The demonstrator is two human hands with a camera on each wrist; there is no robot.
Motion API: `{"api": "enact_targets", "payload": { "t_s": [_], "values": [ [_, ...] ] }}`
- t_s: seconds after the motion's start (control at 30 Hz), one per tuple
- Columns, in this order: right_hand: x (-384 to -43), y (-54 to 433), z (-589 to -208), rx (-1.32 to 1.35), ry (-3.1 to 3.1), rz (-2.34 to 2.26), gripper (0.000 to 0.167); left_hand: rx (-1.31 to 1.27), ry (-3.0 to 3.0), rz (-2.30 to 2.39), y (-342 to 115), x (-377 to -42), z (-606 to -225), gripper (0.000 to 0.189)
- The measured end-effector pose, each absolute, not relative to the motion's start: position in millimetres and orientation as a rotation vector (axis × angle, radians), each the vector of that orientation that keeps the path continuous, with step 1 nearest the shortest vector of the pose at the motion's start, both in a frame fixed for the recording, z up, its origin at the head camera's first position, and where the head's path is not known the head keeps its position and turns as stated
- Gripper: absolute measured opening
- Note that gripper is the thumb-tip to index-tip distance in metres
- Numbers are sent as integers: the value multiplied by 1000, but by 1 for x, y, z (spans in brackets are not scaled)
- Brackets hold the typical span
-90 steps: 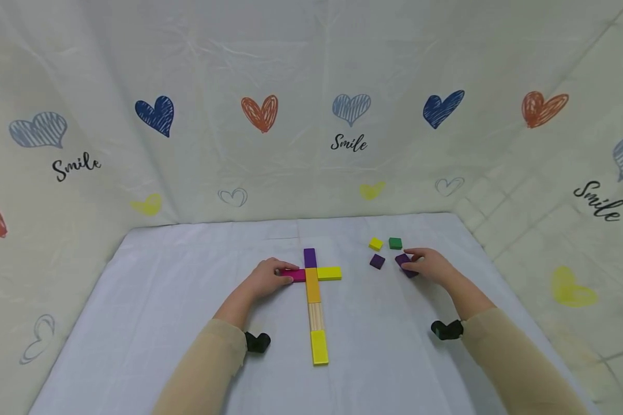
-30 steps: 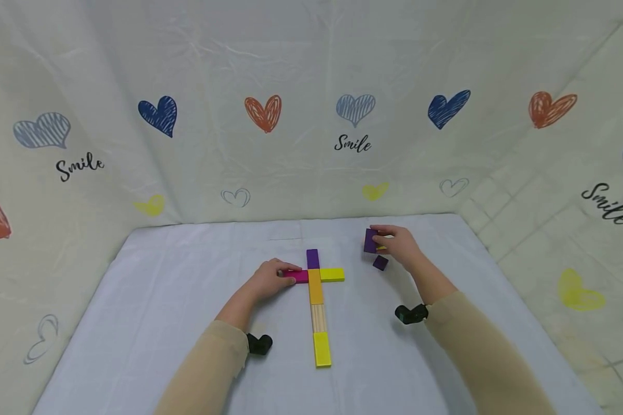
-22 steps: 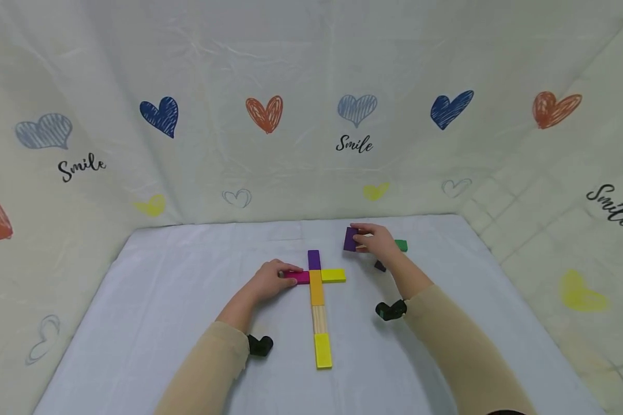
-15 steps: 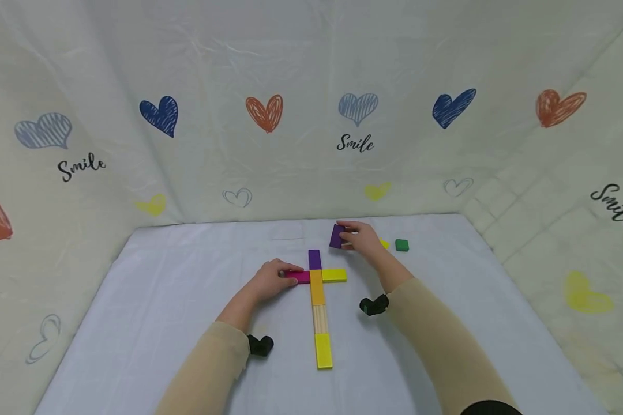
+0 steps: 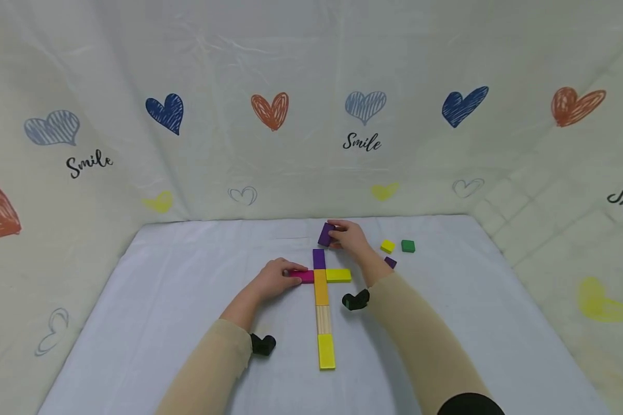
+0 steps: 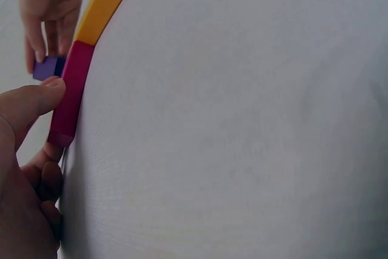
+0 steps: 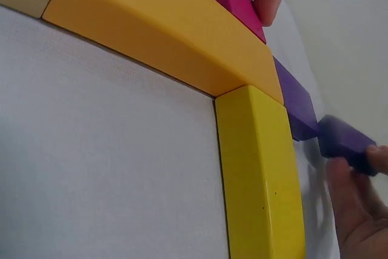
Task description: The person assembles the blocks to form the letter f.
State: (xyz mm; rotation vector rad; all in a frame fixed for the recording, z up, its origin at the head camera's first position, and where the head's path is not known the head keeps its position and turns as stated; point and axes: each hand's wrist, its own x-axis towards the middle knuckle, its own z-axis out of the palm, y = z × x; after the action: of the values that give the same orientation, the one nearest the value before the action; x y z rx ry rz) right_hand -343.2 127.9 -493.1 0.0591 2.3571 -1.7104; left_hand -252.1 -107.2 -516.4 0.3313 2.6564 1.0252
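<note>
Wooden blocks form a cross on the white cloth. An upright row has a purple block (image 5: pixel 319 259) at the far end, then an orange block (image 5: pixel 321 287), a plain wood block (image 5: pixel 323 319) and a yellow block (image 5: pixel 326 351). Another yellow block (image 5: pixel 338 275) forms the right arm. My left hand (image 5: pixel 270 280) pinches the magenta block (image 6: pixel 74 89) on the left side, thumb against it. Just beyond the far purple block, my right hand (image 5: pixel 352 237) holds a second purple block (image 5: pixel 326 234) between thumb and fingers, tilted; in the right wrist view (image 7: pixel 345 142) its corner looks close to the row's end.
To the right lie a small yellow block (image 5: pixel 387 246), a green block (image 5: pixel 408 246) and a small purple block (image 5: pixel 390 262), partly behind my right forearm. A white curtain (image 5: pixel 301 173) printed with hearts hangs behind the table.
My right hand picked up the purple block at the right and carried it left, past the loose blocks, to the far end of the row. The left hand stays on the magenta block.
</note>
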Motion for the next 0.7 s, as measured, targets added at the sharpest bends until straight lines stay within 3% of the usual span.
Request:
{"api": "enact_targets", "payload": {
  "t_s": [0.7],
  "values": [
    [-339, 118, -496, 39, 2606, -1362, 48, 341, 2660, 1026, -106, -253, -517, 29]
  ]
}}
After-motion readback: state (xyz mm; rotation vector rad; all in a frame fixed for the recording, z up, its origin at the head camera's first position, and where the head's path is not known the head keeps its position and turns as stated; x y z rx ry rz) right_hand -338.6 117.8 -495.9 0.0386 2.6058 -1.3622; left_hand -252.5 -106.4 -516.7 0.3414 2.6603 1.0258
